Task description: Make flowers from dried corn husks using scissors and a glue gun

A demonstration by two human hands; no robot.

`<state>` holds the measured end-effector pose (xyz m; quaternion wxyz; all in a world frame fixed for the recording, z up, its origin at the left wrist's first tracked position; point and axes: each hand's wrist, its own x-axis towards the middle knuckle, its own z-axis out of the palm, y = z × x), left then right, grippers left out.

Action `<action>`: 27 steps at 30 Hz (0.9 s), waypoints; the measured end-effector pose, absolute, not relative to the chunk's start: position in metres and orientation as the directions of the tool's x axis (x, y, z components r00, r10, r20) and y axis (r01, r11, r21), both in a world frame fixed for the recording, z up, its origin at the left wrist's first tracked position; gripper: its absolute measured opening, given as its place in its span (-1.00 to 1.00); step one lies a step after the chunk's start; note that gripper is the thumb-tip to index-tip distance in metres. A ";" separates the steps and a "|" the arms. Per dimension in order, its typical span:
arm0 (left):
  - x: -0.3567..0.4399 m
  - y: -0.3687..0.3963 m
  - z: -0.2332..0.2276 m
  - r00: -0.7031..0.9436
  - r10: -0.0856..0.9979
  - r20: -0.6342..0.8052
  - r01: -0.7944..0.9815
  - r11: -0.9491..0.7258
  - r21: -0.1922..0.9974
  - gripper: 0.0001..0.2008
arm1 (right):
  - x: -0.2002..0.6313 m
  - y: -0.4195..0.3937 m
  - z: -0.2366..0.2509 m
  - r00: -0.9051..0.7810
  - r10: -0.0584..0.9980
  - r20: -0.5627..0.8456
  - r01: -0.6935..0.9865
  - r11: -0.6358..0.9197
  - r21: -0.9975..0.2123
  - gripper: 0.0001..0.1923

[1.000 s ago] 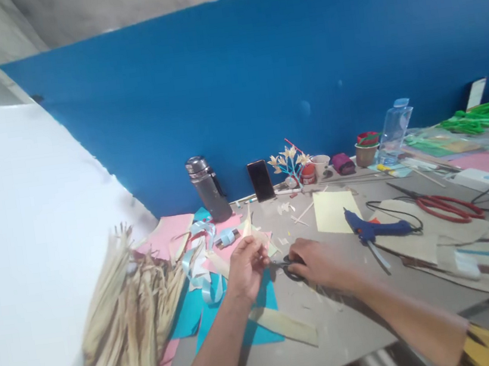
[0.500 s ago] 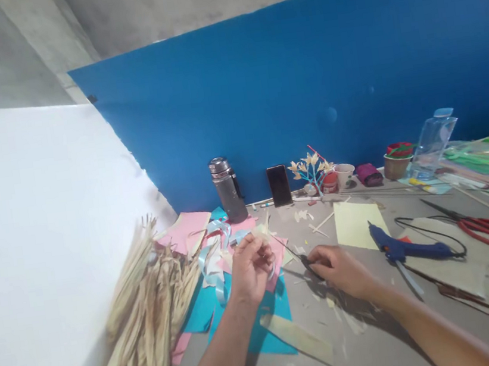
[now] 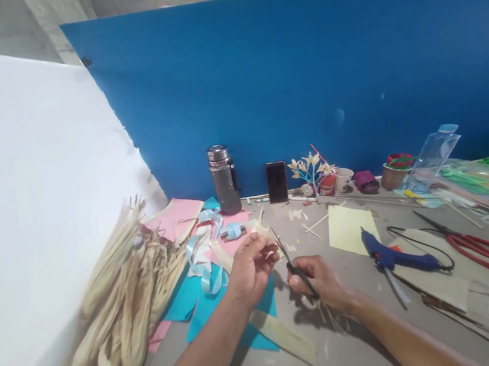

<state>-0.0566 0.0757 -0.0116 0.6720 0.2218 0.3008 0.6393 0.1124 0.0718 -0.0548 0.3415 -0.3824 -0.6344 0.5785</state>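
Observation:
Over the middle of the table, my left hand [image 3: 251,269] pinches a small pale piece of corn husk [image 3: 263,232] between thumb and fingertips. My right hand [image 3: 325,283] is closed around the dark handles of a pair of scissors [image 3: 300,274]. Their blades point up and left, close beside the fingers of my left hand and the husk piece; whether they touch it I cannot tell. Beneath my left wrist lies a longer cut husk strip [image 3: 287,336], partly over blue paper [image 3: 268,341]. Small scraps are scattered under my right hand.
At left lies a heap of dried corn husks [image 3: 125,306], beside light blue ribbon [image 3: 212,282]. A thermos [image 3: 225,182], a phone [image 3: 277,182] and a husk-flower stem [image 3: 311,173] stand along the back. To the right are a blue glue gun [image 3: 396,258] and red-handled scissors [image 3: 483,250].
The scissors in my right hand have turned from pointing left to a steeper, more upright angle. My left hand still pinches the husk piece. The camera view has tilted and shifted slightly.

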 end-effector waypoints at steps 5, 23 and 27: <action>-0.055 0.074 -0.015 -0.009 0.995 -0.096 -0.670 0.065 0.739 -0.70 | 0.111 0.071 -0.061 -0.472 0.881 -0.032 0.074 0.003 -0.997 -0.43; -0.059 0.077 -0.016 -0.002 0.992 -0.128 -0.626 0.099 0.773 -0.73 | 0.115 0.071 -0.061 -0.487 0.871 -0.066 0.120 -0.009 -0.993 -0.41; -0.058 0.076 -0.015 -0.010 0.993 -0.114 -0.590 0.087 0.803 -0.77 | 0.119 0.069 -0.055 -0.560 0.828 -0.022 0.082 0.028 -0.996 -0.34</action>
